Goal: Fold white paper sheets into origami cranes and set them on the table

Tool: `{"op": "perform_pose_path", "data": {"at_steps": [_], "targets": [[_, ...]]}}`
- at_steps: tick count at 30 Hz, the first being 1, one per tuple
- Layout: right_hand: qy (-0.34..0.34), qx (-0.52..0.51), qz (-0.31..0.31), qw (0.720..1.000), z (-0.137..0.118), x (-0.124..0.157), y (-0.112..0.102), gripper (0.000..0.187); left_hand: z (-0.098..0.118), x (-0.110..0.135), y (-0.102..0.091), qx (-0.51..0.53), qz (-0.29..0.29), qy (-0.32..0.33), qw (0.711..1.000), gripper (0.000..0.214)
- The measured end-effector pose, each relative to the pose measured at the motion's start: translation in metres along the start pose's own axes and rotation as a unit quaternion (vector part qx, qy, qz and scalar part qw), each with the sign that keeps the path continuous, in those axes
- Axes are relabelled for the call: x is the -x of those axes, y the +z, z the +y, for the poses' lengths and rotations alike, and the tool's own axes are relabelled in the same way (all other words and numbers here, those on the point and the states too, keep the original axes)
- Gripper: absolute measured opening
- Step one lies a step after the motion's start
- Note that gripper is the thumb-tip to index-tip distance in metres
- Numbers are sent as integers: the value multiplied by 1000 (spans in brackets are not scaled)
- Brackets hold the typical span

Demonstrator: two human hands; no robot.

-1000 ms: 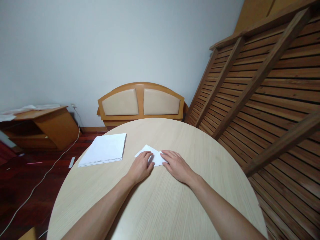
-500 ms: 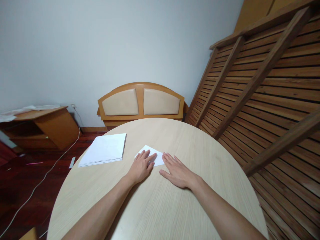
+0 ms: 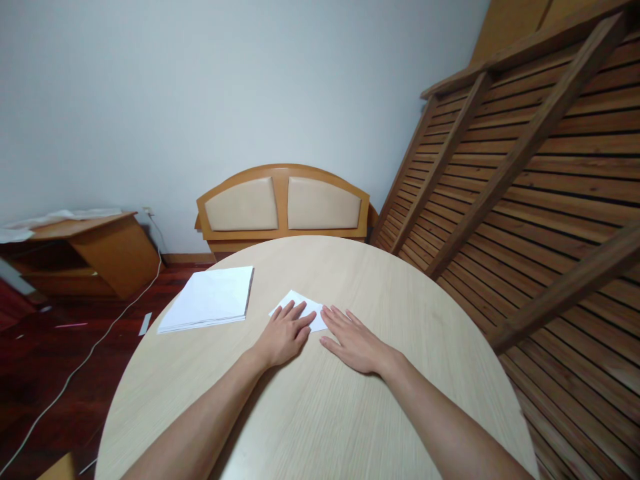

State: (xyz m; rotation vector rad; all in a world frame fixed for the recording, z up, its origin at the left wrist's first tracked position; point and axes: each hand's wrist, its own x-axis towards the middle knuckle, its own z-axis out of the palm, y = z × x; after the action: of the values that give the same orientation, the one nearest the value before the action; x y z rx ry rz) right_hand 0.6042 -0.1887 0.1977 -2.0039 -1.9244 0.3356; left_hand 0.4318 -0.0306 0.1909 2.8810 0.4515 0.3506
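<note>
A small folded piece of white paper (image 3: pixel 317 321) lies on the round, light wood table (image 3: pixel 320 413). My left hand (image 3: pixel 285 335) rests on its left part with the fingers stretched out. Its index finger and thumb point to the right across the sheet. Flat against the table, my right hand (image 3: pixel 353 340) has its fingertips on the paper's right end. Both hands cover much of the paper, so its full outline is hidden. A stack of white paper (image 3: pixel 213 297) lies to the left, beyond my left hand.
Behind the table stands a headboard (image 3: pixel 283 200) with two cream panels. Wooden slatted bed frames (image 3: pixel 500 200) lean along the right side. At the left are a low cabinet (image 3: pixel 120 250) and a white cable (image 3: pixel 95 347) on the dark red floor.
My left thumb and index finger have shifted very slightly on the paper. My right hand stays at the paper's right end, and the paper stack has not moved.
</note>
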Motion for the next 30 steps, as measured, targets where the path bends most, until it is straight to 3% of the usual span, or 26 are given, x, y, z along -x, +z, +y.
{"op": "perform_pose_path", "data": {"at_steps": [4,10,15,24,30], "targets": [[-24,-1,30,999,14,1,-1,51,-2,3,-6,-4,11,30,999,46],[-84,5,99,992,14,-1,-9,43,-6,4,-8,1,35,93,995,39],[-102,3,104,989,8,-2,-14,32,-7,5,-8,-2,35,89,995,42],[-75,9,130,989,4,-3,-17,30,6,1,-16,10,52,110,992,31],[-113,45,141,982,-2,-6,-17,21,10,-2,-17,12,84,136,987,31]]}}
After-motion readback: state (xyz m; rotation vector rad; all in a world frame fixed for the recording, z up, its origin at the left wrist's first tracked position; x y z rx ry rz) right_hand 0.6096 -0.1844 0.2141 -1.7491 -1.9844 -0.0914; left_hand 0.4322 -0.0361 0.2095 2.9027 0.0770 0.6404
